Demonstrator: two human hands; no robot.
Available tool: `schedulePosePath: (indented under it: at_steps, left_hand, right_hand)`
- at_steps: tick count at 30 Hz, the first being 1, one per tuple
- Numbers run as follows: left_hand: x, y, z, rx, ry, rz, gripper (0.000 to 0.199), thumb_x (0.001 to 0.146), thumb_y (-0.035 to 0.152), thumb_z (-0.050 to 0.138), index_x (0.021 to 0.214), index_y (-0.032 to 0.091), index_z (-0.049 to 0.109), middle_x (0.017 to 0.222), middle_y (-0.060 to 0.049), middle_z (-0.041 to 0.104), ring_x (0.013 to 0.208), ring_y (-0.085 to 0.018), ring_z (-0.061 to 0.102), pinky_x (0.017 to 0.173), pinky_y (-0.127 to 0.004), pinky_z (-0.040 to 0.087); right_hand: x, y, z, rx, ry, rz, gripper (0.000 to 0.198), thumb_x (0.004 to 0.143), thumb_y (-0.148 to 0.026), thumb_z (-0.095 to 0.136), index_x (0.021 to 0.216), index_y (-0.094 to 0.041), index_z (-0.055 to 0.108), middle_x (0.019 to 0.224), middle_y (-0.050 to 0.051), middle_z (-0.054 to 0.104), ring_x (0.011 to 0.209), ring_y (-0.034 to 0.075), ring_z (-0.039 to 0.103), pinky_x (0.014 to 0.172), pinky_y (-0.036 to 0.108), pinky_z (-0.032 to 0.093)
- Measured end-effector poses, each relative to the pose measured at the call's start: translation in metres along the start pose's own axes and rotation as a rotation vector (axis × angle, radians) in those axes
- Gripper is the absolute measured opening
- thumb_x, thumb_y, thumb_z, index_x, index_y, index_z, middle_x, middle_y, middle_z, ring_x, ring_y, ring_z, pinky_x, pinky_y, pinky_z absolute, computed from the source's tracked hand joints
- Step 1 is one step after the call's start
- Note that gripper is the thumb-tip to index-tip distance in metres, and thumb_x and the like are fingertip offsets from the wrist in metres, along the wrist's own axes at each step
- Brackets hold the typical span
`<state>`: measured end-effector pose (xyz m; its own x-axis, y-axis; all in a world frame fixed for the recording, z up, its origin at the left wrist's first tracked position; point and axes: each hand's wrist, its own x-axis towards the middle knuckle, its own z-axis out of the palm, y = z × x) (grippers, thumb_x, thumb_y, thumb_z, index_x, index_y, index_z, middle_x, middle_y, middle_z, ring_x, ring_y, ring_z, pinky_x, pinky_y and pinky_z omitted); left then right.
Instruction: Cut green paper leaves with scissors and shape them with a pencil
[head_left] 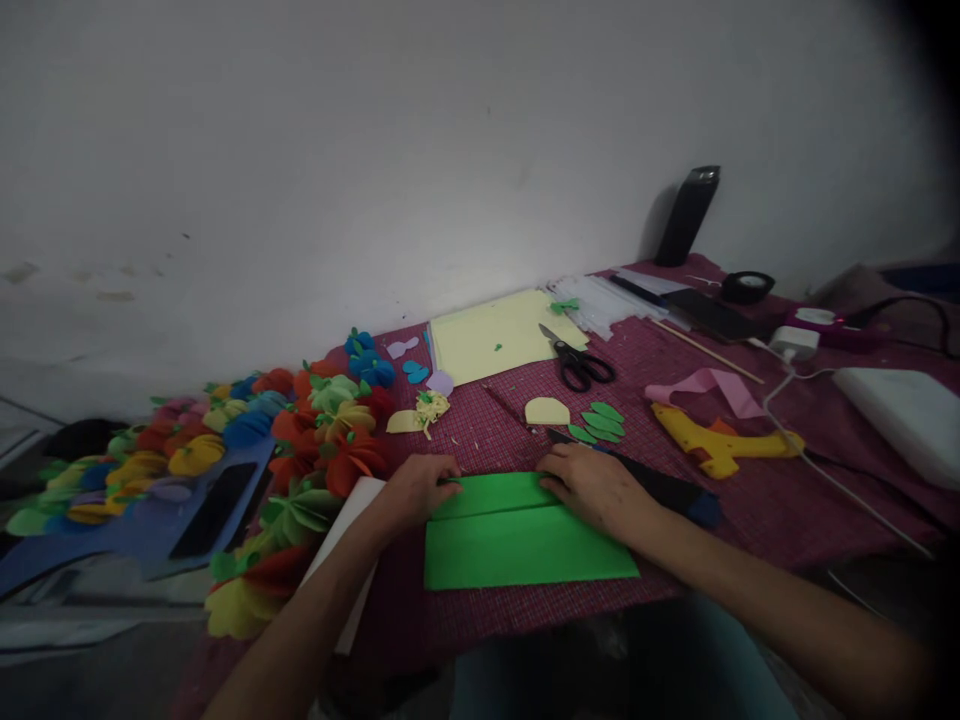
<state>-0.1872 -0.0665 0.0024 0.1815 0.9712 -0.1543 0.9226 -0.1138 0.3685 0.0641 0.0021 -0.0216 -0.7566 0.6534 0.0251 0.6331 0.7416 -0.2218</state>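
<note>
A bright green sheet of paper or craft foam [525, 550] lies at the table's front edge, its far strip folded over toward me. My left hand [420, 490] grips the sheet's far left corner, thumb on top. My right hand [592, 485] has its fingers curled over the far right part of the fold; some fingertips are hidden. Just beyond the sheet lie several green leaf cut-outs [602, 422] and a cream half-round piece [547, 411]. Beside my right hand is a dark, long object [660, 485], partly covered by the wrist.
Several colourful paper flowers [330, 430] crowd the left side. Black-handled scissors [577, 365] rest by pale yellow sheets [487, 340]. At right are a yellow glue gun [720, 445], a pink strip [709, 388], a thin stick [709, 352], a white cable [847, 500] and a black bottle [688, 218].
</note>
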Motion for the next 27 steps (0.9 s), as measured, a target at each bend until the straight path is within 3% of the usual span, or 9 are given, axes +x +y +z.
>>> schedulePosePath:
  at_steps: [5, 14, 23, 27]
  left_hand:
    - [-0.004, -0.004, 0.002, 0.025, 0.031, -0.071, 0.009, 0.078, 0.017, 0.057, 0.084, 0.017, 0.063, 0.076, 0.0, 0.066, 0.068, -0.014, 0.058, 0.062, -0.021, 0.038]
    - [-0.014, -0.002, 0.001, 0.114, 0.021, -0.049, 0.01, 0.082, 0.015, 0.054, 0.079, 0.018, 0.063, 0.078, 0.0, 0.063, 0.075, -0.014, 0.058, 0.067, -0.022, 0.039]
    - [-0.027, 0.003, 0.011, 0.306, 0.054, -0.075, 0.014, 0.088, 0.018, 0.05, 0.082, 0.018, 0.062, 0.085, -0.003, 0.061, 0.083, -0.018, 0.056, 0.071, -0.027, 0.041]
    - [-0.032, 0.003, 0.015, 0.455, 0.058, -0.045, 0.016, 0.09, 0.019, 0.047, 0.082, 0.018, 0.061, 0.085, -0.003, 0.062, 0.084, -0.019, 0.056, 0.071, -0.027, 0.042]
  right_hand:
    - [0.002, 0.003, -0.003, 0.02, -0.038, -0.006, 0.014, 0.087, -0.022, 0.054, 0.089, -0.018, 0.067, 0.09, 0.005, 0.066, 0.082, 0.019, 0.061, 0.069, 0.028, 0.042]
    - [0.001, 0.009, 0.006, 0.052, 0.021, -0.086, 0.017, 0.087, -0.018, 0.052, 0.088, -0.019, 0.069, 0.086, 0.004, 0.065, 0.079, 0.018, 0.059, 0.069, 0.027, 0.039]
    - [-0.003, 0.015, 0.012, -0.039, 0.063, -0.231, 0.02, 0.089, -0.01, 0.048, 0.086, -0.02, 0.066, 0.084, 0.001, 0.064, 0.077, 0.016, 0.057, 0.071, 0.028, 0.038]
    - [-0.004, 0.013, 0.009, -0.093, 0.054, -0.231, 0.021, 0.088, -0.008, 0.048, 0.082, -0.02, 0.065, 0.082, 0.001, 0.064, 0.076, 0.017, 0.056, 0.068, 0.028, 0.038]
